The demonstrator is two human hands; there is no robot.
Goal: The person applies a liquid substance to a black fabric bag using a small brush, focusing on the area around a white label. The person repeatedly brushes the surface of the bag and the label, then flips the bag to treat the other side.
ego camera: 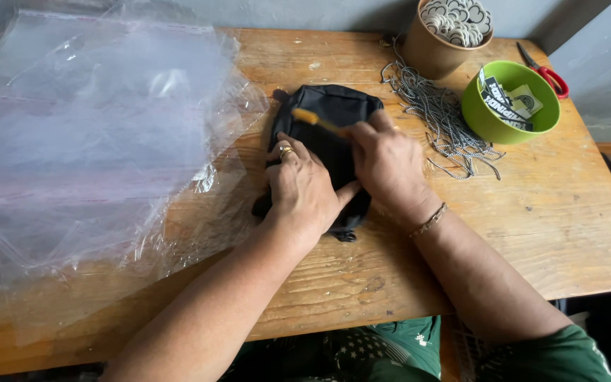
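Observation:
A small black fabric pouch (330, 113) lies flat in the middle of a wooden table (532, 233). My left hand (304, 187), with a ring on one finger, presses down on the pouch's near left part. My right hand (389, 164) rests on the pouch's right side and grips an orange-handled brush (312, 120), whose head points left over the pouch's top. A bracelet sits on my right wrist.
A pile of clear plastic bags (86, 134) covers the table's left half. Black-and-white cords (443, 120) lie right of the pouch. At the back stand a brown cup of round tags (447, 32), a green bowl of labels (510, 102) and red-handled scissors (547, 74).

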